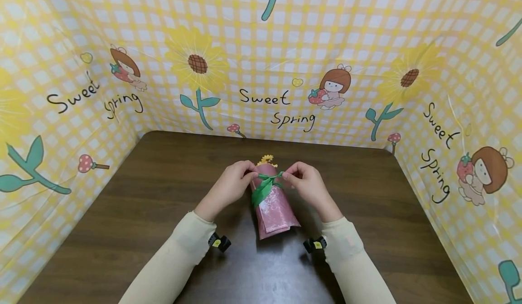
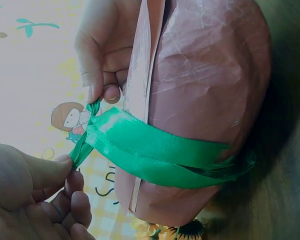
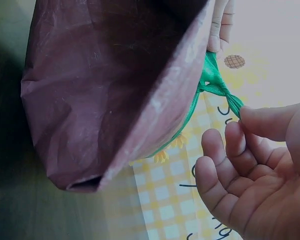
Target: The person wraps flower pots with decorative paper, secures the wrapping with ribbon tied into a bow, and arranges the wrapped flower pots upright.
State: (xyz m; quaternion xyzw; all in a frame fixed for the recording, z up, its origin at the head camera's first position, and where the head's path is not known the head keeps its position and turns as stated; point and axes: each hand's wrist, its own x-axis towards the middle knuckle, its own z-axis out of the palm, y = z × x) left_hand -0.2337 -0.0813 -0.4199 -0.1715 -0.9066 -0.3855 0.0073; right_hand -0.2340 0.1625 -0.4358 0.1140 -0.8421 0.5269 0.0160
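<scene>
A bouquet in pink wrapping paper (image 1: 275, 213) lies on the table, with yellow flowers (image 1: 267, 159) poking from its far end. Round its upper part runs a green satin ribbon (image 1: 265, 190), crossed or knotted at the front. One ribbon end is pinched between thumb and index finger of my left hand (image 1: 234, 181). On the opposite side my right hand (image 1: 306, 181) pinches the other end, its remaining fingers loosely bent in the right wrist view. The ribbon stretches between both hands over the paper. In the left wrist view, the wrap's overlapping paper edge (image 2: 142, 75) runs beneath the ribbon.
The dark brown wooden table (image 1: 163, 195) spreads on all sides of the bouquet. A yellow checked cloth (image 1: 261, 59) with flower and girl prints walls off its back and both sides. Each wrist carries a small black camera (image 1: 220, 242).
</scene>
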